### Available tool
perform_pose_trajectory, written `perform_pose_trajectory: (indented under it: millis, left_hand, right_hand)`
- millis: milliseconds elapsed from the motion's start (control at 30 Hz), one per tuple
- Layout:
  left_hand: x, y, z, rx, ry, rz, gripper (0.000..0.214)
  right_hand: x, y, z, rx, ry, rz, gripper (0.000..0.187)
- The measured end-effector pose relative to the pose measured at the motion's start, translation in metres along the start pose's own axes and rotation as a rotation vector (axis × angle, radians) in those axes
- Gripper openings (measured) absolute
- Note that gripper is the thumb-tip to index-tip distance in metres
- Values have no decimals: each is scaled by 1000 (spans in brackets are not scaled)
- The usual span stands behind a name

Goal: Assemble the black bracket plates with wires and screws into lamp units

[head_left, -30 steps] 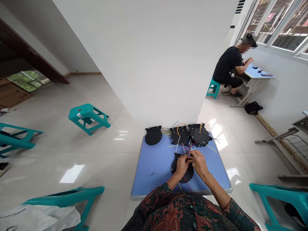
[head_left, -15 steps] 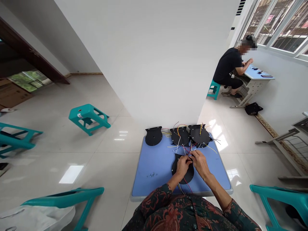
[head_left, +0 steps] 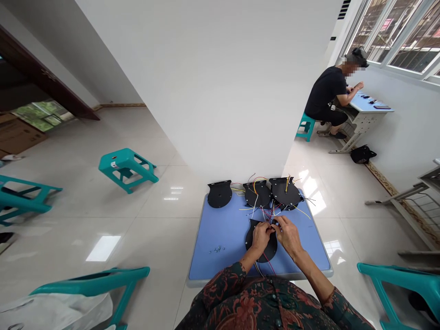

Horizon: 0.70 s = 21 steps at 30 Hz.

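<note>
A round black housing with a flat-edged flange (head_left: 270,253) lies on the blue tabletop (head_left: 220,268) close to my body. Thin red, white, yellow and black wires come out of its near and far sides. Over its upper part my left hand (head_left: 262,235) is closed in a pinch. My right hand (head_left: 287,233) pinches just beside it at the upper right edge, fingertips almost meeting the left ones. What sits between the fingers is too small and covered to make out. Small silvery screws (head_left: 217,249) lie loose to the left.
Along the table's far edge stand more black housings, one at left (head_left: 220,195), one in the middle (head_left: 257,196) and stacked ones at right (head_left: 286,192), with wires spreading out. A white pillar (head_left: 220,91) rises behind. Green stools (head_left: 127,167) stand around; a person (head_left: 326,94) sits at another desk.
Both hands stay over the near housing, with only slight finger movement; the right hand's fingers have shifted a little. The housings and screws are where they were.
</note>
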<state>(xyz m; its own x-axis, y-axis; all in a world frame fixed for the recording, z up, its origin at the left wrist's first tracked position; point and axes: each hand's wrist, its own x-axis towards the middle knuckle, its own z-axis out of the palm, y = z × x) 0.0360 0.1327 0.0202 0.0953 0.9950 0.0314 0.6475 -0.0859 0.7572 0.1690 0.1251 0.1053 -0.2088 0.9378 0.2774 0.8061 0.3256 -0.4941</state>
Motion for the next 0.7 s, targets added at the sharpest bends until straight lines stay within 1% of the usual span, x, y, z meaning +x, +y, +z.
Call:
perform_pose_trajectory:
  millis: [100, 267, 367, 467, 567, 633, 700]
  left_hand:
    - [0, 0, 2, 31, 8, 5, 14]
    - [-3, 1, 3, 77, 18, 24, 13]
    - [-5, 2, 2, 102, 10, 46, 10]
    - [-6, 1, 0, 132, -17, 82, 15]
    - [-7, 0, 2, 184, -41, 96, 20]
    - [-8, 0, 5, 227, -51, 88, 22]
    - [-8, 1, 8, 271, -58, 73, 25]
  right_hand:
    - [-4, -1, 3, 58, 17, -3, 23]
    - [-4, 2, 9, 68, 55, 18, 17]
    - [0, 6, 7, 95, 29, -27, 24]
    - [3, 8, 2, 109, 1, -97, 33]
    - [3, 7, 0, 107, -25, -133, 36]
    - [2, 5, 1, 109, -23, -127, 34]
    - [0, 3, 4, 97, 5, -87, 30]
